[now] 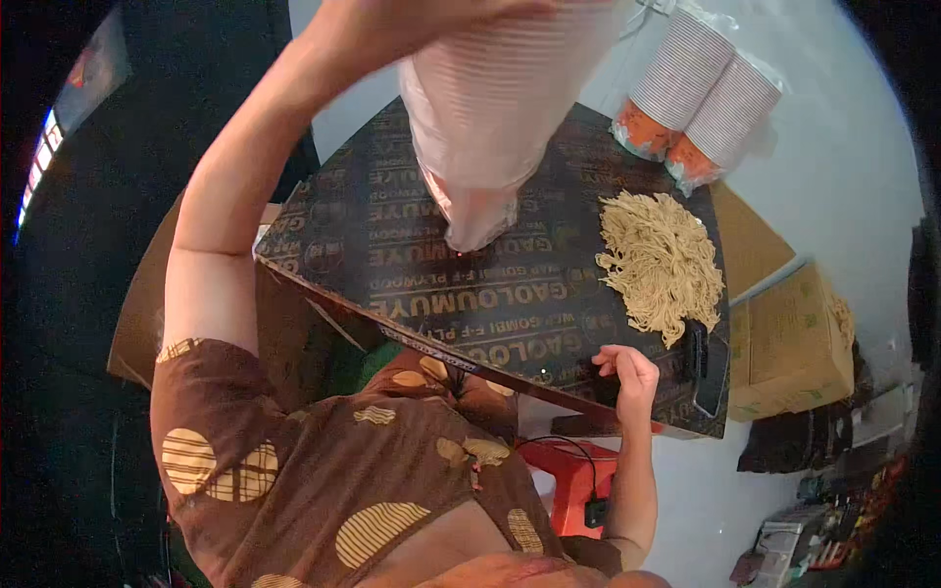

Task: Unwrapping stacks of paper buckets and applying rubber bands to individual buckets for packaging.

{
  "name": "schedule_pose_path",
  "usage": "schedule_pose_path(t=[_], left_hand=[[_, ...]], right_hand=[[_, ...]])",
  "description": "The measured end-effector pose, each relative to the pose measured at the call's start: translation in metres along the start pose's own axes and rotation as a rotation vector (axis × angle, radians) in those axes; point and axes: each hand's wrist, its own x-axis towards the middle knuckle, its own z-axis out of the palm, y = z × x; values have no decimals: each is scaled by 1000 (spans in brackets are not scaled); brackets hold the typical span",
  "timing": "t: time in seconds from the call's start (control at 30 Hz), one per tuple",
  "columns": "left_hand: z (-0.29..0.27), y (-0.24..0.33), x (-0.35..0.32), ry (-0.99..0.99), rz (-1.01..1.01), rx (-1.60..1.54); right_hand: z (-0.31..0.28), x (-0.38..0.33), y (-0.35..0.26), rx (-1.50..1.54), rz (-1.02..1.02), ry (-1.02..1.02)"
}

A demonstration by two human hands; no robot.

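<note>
Up top, left hand: the left hand is raised at the upper edge of the view, against the top part of a tall, tapering stack of pale cups in clear plastic wrap; its fingertips are cut off, so I cannot tell how tightly they close.
Wrapped stack: upright over the middle of the dark, printed plywood tabletop, narrow end down, loose plastic bunched beneath; whether it touches the wood I cannot tell.
Right hand: the right hand is at the table's near edge, fingers loosely curled inward; I cannot tell whether they close on anything.
Stringy heap: a tan bundle of noodle-like strands lies on the right of the tabletop, beyond the right hand, with a long black plastic piece at its near end.
Far right corner: two plastic-wrapped stacks of white-rimmed orange cups stand side by side, well apart from the tall one.
In the way: the tall stack hides the tabletop behind it.
Right of the table: a tan cardboard box, just beside the edge.
Below the right forearm: a red plastic stool, with a black cable across it.
</note>
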Motion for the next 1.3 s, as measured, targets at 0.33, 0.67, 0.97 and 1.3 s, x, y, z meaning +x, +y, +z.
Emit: schedule_pose_path(t=[0.33, 0.67, 0.97, 1.3], left_hand=[[27, 94, -76, -12, 76, -62], [92, 103, -157, -373, 284, -73], [112, 93, -168, -580, 158, -214], [85, 126, -188, -749, -1582, -1091]], right_hand=[[30, 33, -71, 455, -215, -270], [60, 64, -100, 401, 133, -326], [121, 103, -40, -161, 44, -180], [127, 65, -52, -869, -876, -114]])
